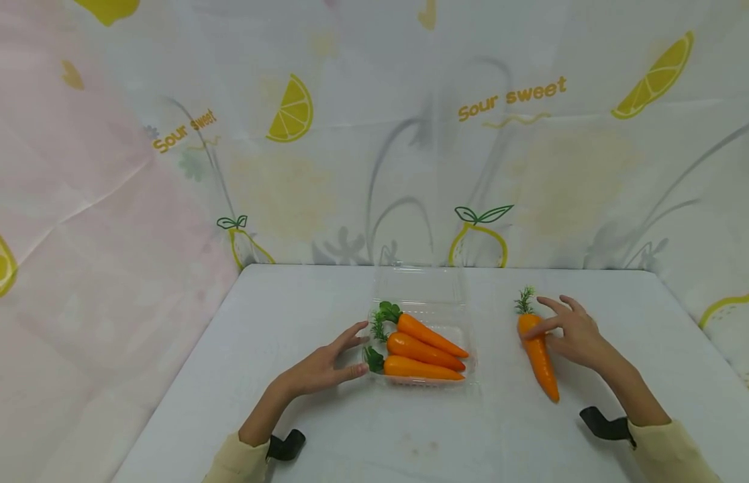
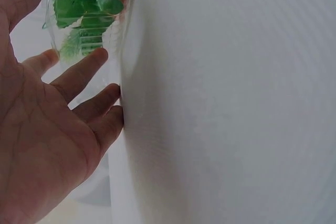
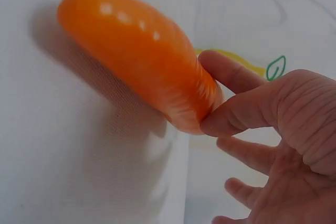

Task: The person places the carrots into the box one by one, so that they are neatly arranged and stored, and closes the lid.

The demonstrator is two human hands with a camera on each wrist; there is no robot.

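Observation:
Three orange carrots [image 1: 425, 349] with green tops lie side by side in a clear plastic box [image 1: 411, 383] whose lid [image 1: 419, 284] is folded back. My left hand [image 1: 326, 365] is at the box's left end, fingers spread and fingertips right at its wall. In the left wrist view green leaves [image 2: 86, 3] show through the clear plastic. On the right, my right hand [image 1: 574, 334] pinches a single carrot [image 1: 542, 369] near its leafy end between thumb and index finger. The other fingers stand away from it. Its tip points toward the front of the table.
All of this is on a white table [image 1: 278, 295]. Behind it hangs a printed curtain [image 1: 350, 168] with lemon drawings, along the table's back edge. Black straps [image 1: 604, 424] are worn at both wrists.

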